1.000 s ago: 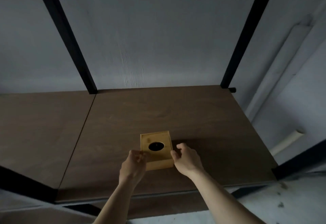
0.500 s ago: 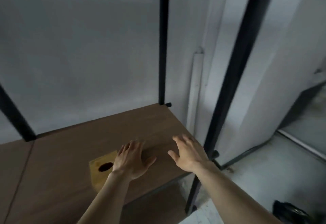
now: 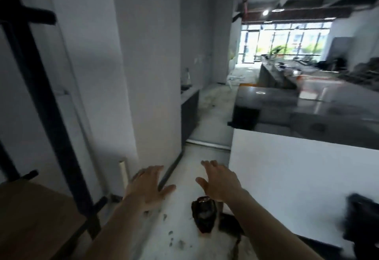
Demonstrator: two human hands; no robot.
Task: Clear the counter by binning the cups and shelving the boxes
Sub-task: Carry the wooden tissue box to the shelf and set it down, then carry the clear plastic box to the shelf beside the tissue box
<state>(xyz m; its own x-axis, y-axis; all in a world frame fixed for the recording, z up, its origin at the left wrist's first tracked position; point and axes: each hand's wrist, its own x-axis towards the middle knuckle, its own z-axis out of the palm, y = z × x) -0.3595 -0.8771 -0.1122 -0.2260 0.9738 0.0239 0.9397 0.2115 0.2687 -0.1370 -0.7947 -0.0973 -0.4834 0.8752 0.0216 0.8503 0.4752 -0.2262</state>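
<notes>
The counter (image 3: 320, 114) stretches away at my right, its long axis running toward the far windows (image 3: 283, 44). My left hand (image 3: 146, 188) and right hand (image 3: 220, 181) are spread wide, holding nothing, above the floor (image 3: 184, 239), with the shelf (image 3: 34, 214) at lower left.

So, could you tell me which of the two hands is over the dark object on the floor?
The right hand; its wrist overlaps the dark object, while the left hand hangs nearer the shelf.

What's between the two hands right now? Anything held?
Nothing held. In the head view, the left hand and right hand are both open, palms down, apart. Between them shows only pale floor, with a dark object lower down, too blurred to identify.
</notes>
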